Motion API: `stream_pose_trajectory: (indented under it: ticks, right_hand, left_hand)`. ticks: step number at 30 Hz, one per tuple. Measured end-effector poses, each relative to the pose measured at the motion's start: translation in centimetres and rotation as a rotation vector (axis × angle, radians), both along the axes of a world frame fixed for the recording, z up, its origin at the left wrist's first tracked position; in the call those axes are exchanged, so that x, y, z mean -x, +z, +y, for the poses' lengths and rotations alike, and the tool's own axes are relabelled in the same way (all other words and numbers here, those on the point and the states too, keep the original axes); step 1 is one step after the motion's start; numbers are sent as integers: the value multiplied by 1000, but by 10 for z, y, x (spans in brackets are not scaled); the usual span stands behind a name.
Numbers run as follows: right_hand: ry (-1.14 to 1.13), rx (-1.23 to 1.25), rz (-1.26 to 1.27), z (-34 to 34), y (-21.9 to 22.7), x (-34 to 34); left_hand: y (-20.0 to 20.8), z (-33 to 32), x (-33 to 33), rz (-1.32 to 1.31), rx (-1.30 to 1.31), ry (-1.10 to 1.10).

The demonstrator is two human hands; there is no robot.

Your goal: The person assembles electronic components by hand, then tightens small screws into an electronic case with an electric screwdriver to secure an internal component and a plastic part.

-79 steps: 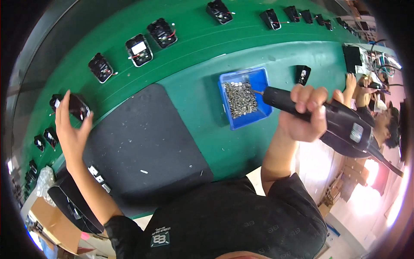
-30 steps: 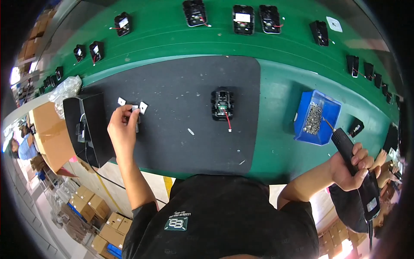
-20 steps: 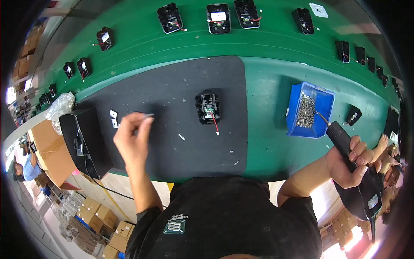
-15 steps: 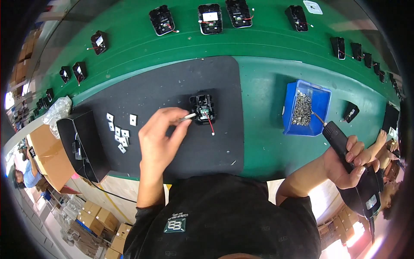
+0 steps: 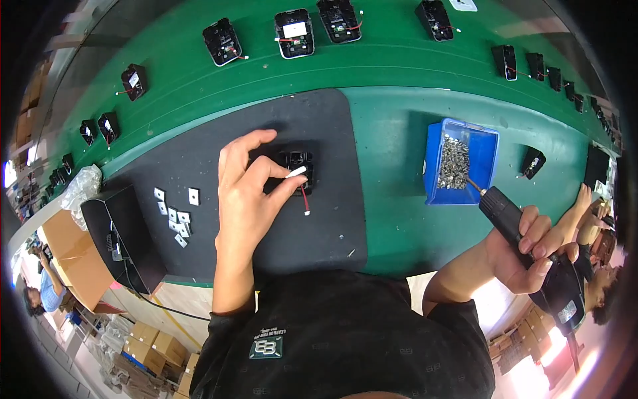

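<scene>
Between thumb and index finger, my left hand [image 5: 247, 196] pinches a small white piece [image 5: 297, 171], seen nearly edge-on; the other fingers are raised. Partly hidden behind that hand, a black plastic housing [image 5: 308, 159] lies on the dark mat, with a red wire and white connector [image 5: 307, 212] trailing toward me. My right hand [image 5: 522, 256] is wrapped round a black electric screwdriver [image 5: 500, 209]. The bit reaches over the right wall of a blue bin [image 5: 496, 156] to the small metal screws [image 5: 453, 159] inside; whether it touches one I cannot tell.
Several small white plates with holes [image 5: 178, 216] lie left on the black mat [image 5: 312, 246], beside a black box [image 5: 123, 236]. A small black part [image 5: 532, 161] sits right of the bin. Black housings [image 5: 294, 33] line the green belt [image 5: 385, 66]. Another person's arm [image 5: 577, 209] shows at far right.
My left hand has turned and lifted its upper fingers, still pinching the white piece, and covers more of the housing. The view has shifted slightly. The screwdriver bit stays at the bin.
</scene>
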State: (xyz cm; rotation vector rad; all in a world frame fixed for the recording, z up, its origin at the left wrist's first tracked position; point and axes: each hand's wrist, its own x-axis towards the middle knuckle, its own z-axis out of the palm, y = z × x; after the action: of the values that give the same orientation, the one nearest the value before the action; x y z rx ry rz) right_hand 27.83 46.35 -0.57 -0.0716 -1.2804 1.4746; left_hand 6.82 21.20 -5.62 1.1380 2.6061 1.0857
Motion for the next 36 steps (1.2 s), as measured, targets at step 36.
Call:
stream_pose_trajectory:
  ticks: [36]
  right_hand:
    - [598, 198, 216, -56, 31, 59]
  left_hand:
    - [10, 26, -50, 97, -460, -290]
